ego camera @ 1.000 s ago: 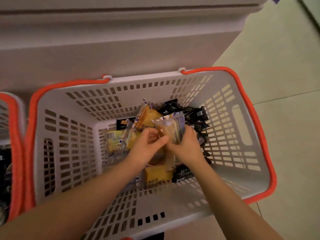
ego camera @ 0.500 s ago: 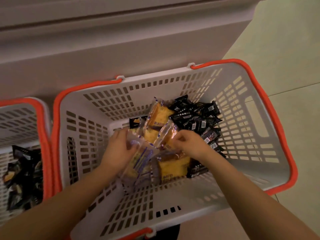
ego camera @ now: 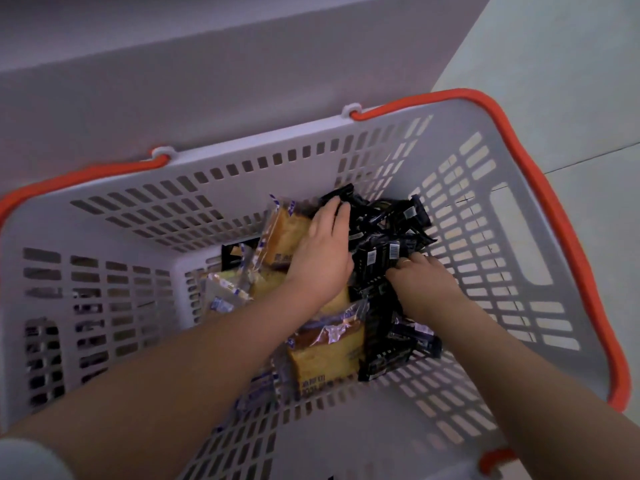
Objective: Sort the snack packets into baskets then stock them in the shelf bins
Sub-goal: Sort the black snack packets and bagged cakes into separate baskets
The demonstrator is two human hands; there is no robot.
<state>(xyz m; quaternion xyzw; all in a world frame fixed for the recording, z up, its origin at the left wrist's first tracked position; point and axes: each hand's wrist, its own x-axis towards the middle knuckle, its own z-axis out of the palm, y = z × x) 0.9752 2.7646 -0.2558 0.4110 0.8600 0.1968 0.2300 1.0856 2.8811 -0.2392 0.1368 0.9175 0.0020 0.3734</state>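
My left hand [ego camera: 320, 261] lies palm-down with fingers spread and flat, fingertips pressing on the dark packets [ego camera: 384, 237] at the far right of the heap — it closes on nothing. My right hand [ego camera: 420, 282] is curled, fingertips dug into the same dark pile near a barcode label; whether it has actually pinched a packet I cannot tell, since the fingertips are buried.

Both kinds sit mixed in one grey basket [ego camera: 512, 244] with an orange rim: the dark ones bunched toward the right wall, the yellow cake packets [ego camera: 325, 358] to the left and under my left wrist, one clear-wrapped packet [ego camera: 225, 289] lying against the left wall.

The risks I see — a scooped handful of slick wrappers could carry a yellow packet along, spoiling the sort, because the two kinds overlap where my hands meet. A loose packet may slide off the top of the grab and fall back. My left forearm rests across the soft cakes, so leaning harder might crush them. Thin wrapper corners could also snag in the wall slots on the way up.
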